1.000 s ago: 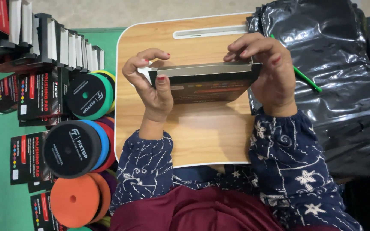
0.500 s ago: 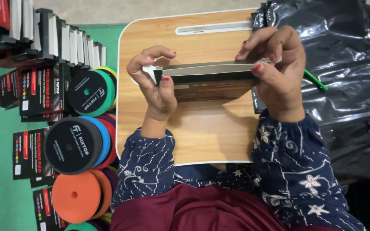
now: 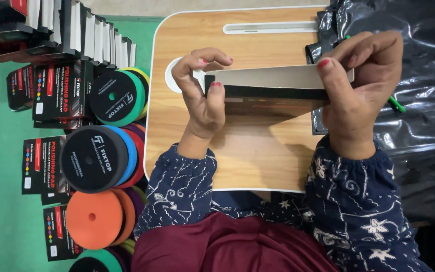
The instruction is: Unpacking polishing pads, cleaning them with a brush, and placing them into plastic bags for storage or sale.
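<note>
1. Your left hand [image 3: 205,98] pinches the left end of the flat box [image 3: 273,85].
2. Your right hand [image 3: 356,90] grips its right end, fingers curled over.
3. The box hangs above the tray [image 3: 258,151], pads [image 3: 101,151] to the left.

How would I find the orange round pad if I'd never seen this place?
Start at the wooden lap table and look left, to the green floor with its row of round foam pads. Go down the row toward the person. The orange pad is the bright one with a small centre hole, just below the black-faced pad.
</note>
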